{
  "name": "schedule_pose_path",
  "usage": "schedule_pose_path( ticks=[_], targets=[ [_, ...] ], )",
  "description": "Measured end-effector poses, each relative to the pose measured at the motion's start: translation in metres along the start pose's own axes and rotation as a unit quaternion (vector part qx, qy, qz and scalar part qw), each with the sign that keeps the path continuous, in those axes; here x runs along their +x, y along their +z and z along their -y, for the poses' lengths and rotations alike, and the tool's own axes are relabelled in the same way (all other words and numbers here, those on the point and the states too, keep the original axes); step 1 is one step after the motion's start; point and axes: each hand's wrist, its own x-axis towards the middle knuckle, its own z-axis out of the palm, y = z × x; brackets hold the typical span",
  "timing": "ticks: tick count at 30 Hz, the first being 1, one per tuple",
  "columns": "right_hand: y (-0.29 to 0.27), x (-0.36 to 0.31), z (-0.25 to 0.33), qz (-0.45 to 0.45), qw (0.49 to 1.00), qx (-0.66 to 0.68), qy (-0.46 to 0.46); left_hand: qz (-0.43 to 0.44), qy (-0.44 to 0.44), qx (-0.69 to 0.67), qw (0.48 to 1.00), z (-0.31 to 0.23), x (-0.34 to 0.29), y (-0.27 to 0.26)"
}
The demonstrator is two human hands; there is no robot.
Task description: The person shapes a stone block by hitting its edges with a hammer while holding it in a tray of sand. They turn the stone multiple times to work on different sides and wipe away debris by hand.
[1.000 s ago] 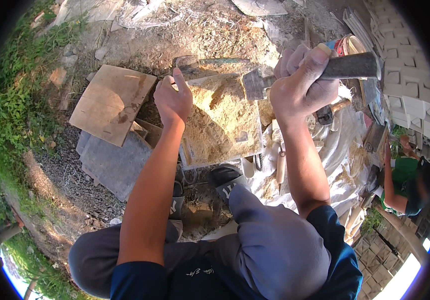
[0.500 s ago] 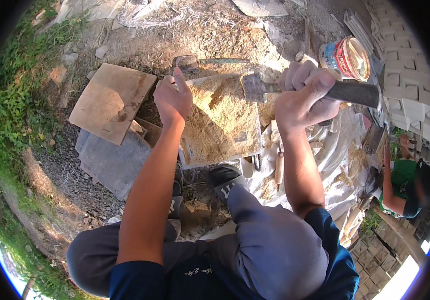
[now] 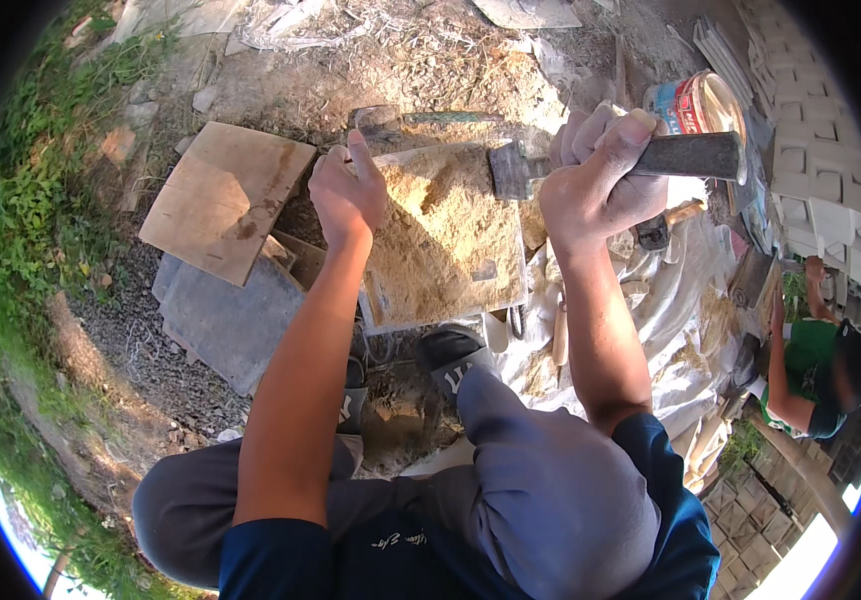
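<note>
My right hand (image 3: 595, 185) is closed round a short tool, its squared grey metal head (image 3: 508, 170) to the left of my fist and a thick dark bar-like end (image 3: 695, 157) to the right. The head appears over the right part of a flat slab (image 3: 374, 312) covered in yellowish sand (image 3: 430, 240). At the slab's left edge my left hand (image 3: 347, 200) is closed with its thumb pointing up; whatever its fingers hold is hidden. Just beyond lies a trowel-like tool with a greenish handle (image 3: 450, 117), partly behind my left thumb.
A brown square tile (image 3: 225, 200) rests over grey slabs (image 3: 225, 320) on the left. At right are a round tub (image 3: 695, 105), a dark hammer head (image 3: 653, 233), and white sheeting (image 3: 665, 300). Another person (image 3: 815, 375) in green works at far right, near stacked pale blocks (image 3: 815, 120).
My right hand has shifted slightly left, and the tool's dark end has come up and left, uncovering the hammer head below. My left hand stays at the slab's edge.
</note>
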Motion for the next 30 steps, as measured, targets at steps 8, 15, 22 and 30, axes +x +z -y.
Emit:
schedule_pose_path(
  ticks=[8, 15, 22, 30],
  targets=[
    [0.000, -0.006, 0.001, 0.007, 1.000, 0.020, -0.015, -0.073, 0.033, -0.008, 0.997, 0.004, 0.000, 0.003],
    [-0.002, -0.007, 0.002, 0.017, 0.999, 0.026, -0.044, 0.016, -0.037, -0.018, 0.999, -0.009, 0.000, -0.004],
    [-0.006, -0.005, 0.003, 0.008, 0.994, 0.092, -0.051, -0.070, 0.041, -0.022, 0.996, -0.001, 0.001, 0.006],
    [-0.012, 0.031, 0.019, 0.005, 0.980, 0.197, -0.008, -0.068, 0.033, 0.000, 0.997, -0.003, 0.000, -0.002]
  ],
)
